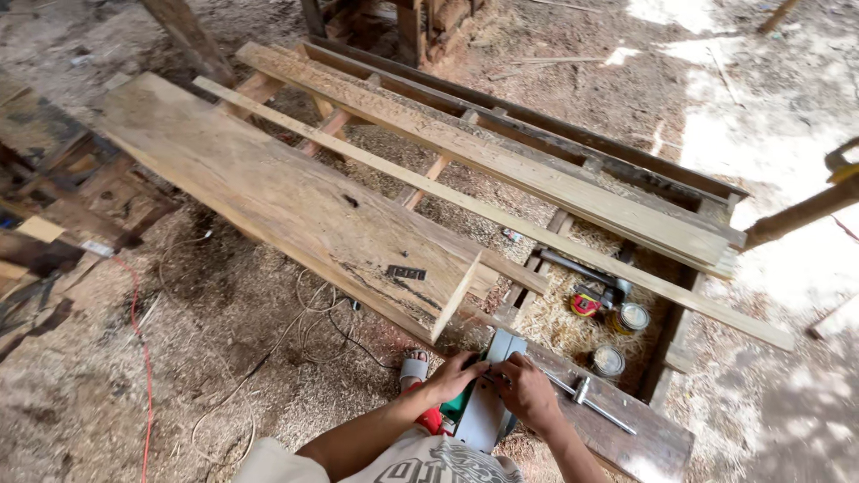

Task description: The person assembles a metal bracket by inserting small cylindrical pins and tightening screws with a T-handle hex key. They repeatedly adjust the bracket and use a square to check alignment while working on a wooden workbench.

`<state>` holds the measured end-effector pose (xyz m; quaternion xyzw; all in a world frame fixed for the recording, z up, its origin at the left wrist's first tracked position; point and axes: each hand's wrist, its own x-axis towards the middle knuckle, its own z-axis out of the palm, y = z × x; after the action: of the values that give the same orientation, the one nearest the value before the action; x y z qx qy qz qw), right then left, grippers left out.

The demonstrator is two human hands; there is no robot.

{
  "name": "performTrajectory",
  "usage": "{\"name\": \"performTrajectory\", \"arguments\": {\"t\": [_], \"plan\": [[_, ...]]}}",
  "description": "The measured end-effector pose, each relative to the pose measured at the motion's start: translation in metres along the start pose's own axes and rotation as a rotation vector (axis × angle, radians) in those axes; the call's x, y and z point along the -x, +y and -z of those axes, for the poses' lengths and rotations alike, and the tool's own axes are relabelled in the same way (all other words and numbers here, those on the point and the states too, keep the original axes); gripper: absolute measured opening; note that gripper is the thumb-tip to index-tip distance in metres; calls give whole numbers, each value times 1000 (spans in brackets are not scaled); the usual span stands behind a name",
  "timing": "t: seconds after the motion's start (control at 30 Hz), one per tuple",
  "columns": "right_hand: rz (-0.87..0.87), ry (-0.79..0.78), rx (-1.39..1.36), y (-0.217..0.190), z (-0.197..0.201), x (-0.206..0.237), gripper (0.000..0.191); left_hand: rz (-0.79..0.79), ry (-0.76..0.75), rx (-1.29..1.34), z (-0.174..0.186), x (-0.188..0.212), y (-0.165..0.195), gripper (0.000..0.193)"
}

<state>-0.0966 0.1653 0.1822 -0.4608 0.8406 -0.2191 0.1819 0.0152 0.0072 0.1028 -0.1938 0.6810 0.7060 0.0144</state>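
A green and grey electric hand planer rests on a dark board at the bottom middle. My left hand grips its left side near the front. On the planer's right side, my right hand closes over its top. Just beyond the tool lies the sawn end of a wide, thick plank that runs away to the upper left.
Long thin battens lie across a wooden frame at centre. A tape measure, two round tins and a metal bar sit at right. Cables trail over the sawdust floor on the left. My sandalled foot is below.
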Motion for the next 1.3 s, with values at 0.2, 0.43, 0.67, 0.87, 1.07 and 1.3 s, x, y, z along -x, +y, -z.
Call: {"name": "performTrajectory", "arguments": {"t": [0.2,0.43,0.67,0.87,1.07,1.3], "plan": [[38,79,-10,4,-4,3,13,-17,-26,-72,-1,0,-1,63],[-91,38,104,10,-6,5,24,71,-27,-27,-6,0,-5,57],[98,54,92,14,-7,13,25,10,-26,46,-12,0,-12,54],[34,57,249,21,-15,13,18,-1,-44,48,-13,-5,-20,54],[7,-17,222,25,-14,15,34,34,-46,51,-15,-4,-23,55],[242,66,239,30,-16,14,30,46,-42,33,-17,-4,-18,55]]}}
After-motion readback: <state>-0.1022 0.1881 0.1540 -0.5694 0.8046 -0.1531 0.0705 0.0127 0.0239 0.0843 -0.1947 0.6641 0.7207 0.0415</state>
